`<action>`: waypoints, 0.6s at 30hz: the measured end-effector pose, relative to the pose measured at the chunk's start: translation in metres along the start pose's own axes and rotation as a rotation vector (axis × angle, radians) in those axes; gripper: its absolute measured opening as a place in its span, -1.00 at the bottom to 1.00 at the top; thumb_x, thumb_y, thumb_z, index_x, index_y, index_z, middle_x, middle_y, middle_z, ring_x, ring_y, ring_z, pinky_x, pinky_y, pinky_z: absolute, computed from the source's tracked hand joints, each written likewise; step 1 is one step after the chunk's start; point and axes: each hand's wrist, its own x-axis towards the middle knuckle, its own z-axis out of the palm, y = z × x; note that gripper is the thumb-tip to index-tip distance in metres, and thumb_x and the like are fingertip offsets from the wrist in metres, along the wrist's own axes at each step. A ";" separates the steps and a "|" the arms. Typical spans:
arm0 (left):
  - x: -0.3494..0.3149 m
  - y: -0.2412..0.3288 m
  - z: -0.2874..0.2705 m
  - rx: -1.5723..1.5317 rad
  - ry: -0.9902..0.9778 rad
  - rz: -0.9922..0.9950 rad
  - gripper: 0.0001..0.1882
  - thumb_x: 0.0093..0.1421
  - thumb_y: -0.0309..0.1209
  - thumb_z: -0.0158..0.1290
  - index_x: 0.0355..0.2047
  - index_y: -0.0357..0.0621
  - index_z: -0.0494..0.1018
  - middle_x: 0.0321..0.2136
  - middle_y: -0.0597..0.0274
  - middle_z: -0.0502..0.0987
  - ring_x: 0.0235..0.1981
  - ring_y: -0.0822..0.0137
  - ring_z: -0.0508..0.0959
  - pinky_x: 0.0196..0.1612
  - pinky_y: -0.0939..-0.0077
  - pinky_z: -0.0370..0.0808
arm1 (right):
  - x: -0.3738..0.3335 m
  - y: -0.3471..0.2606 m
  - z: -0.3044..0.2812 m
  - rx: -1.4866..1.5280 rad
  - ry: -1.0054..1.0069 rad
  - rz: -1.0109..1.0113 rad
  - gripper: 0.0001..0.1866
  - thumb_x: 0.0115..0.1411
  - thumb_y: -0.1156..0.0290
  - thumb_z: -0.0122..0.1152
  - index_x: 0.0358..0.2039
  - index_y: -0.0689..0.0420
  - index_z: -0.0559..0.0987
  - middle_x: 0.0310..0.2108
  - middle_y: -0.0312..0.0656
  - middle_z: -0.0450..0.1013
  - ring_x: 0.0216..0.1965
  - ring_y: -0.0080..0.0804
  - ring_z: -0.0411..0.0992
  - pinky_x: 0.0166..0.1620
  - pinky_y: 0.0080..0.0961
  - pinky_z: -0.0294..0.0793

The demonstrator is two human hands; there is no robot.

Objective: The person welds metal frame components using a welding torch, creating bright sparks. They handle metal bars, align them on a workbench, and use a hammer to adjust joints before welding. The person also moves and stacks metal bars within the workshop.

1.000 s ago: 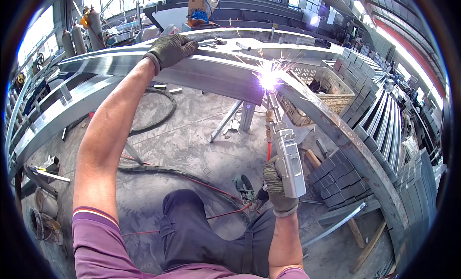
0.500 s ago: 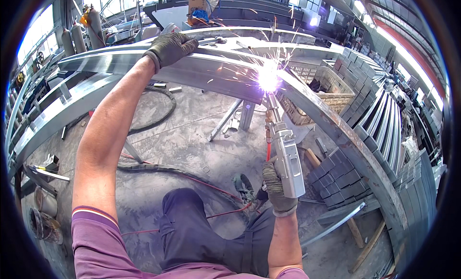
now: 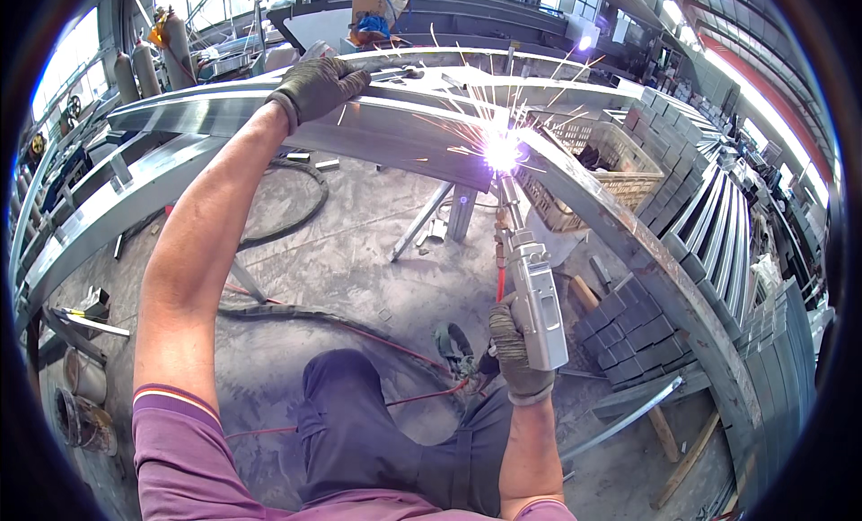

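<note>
Your fingers (image 3: 508, 334) on the right hand (image 3: 519, 358), in a grey work glove at lower centre of the head view, are wrapped tight around the grey box-shaped handheld welding torch (image 3: 537, 297). Its slim nozzle runs up to the bright white arc (image 3: 500, 150) at upper centre, where sparks fan upward. The left hand (image 3: 316, 87), also gloved, sits at upper left of the frame with its fingers curled over the top edge of the long galvanised steel beam (image 3: 296, 131), gripping it.

The arc burns where that beam meets the angled steel rail (image 3: 628, 243) running down toward the lower right. The seam is the thing to watch. Judging from this, you do well to keep the nozzle tip right at the joint line and the torch body in line with your forearm, as it is here, so the wrist does not wander. The braced left arm looks useful as a steadying anchor; keep that glove well apart from the spark fan.

Black and red hoses (image 3: 296, 310) trail across the concrete floor (image 3: 359, 252) beside your knee in dark trousers (image 3: 368, 413); they could drag on the torch if snagged. Stacked grey blocks (image 3: 637, 328) lie under the rail at right.
</note>
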 end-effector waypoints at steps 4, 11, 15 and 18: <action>0.002 0.002 0.000 -0.002 -0.026 -0.016 -0.49 0.44 0.18 0.06 0.10 0.19 0.72 0.00 -0.06 0.58 0.18 -0.02 0.49 0.27 0.06 0.44 | -0.004 0.011 -0.004 0.067 -0.037 0.028 -0.66 0.38 0.57 0.37 0.13 0.17 0.56 -0.26 -0.40 0.52 -0.39 -0.72 0.44 -0.37 -0.71 0.44; 0.003 0.007 -0.005 0.051 -0.065 -0.059 -0.48 0.44 0.19 0.05 0.08 0.17 0.73 -0.05 -0.08 0.59 0.13 -0.02 0.52 0.20 0.04 0.46 | -0.004 0.011 -0.003 0.058 -0.037 0.018 -0.66 0.37 0.59 0.36 0.13 0.18 0.55 -0.23 -0.36 0.53 -0.35 -0.69 0.47 -0.34 -0.71 0.48; 0.000 0.007 -0.005 -0.008 -0.033 -0.021 -0.49 0.45 0.18 0.05 0.01 0.14 0.76 -0.09 -0.12 0.59 0.08 -0.05 0.54 0.17 0.03 0.45 | -0.006 0.013 -0.002 0.054 -0.015 0.032 -0.67 0.36 0.59 0.38 0.10 0.16 0.58 -0.25 -0.40 0.53 -0.38 -0.72 0.47 -0.37 -0.72 0.47; 0.000 0.005 -0.003 -0.028 0.010 -0.005 -0.53 0.44 0.15 0.09 -0.05 0.12 0.78 -0.16 -0.12 0.61 0.00 -0.06 0.58 0.14 0.02 0.48 | -0.007 0.013 -0.001 0.043 -0.013 0.056 -0.66 0.36 0.57 0.39 0.11 0.14 0.59 -0.28 -0.42 0.53 -0.41 -0.74 0.45 -0.39 -0.72 0.45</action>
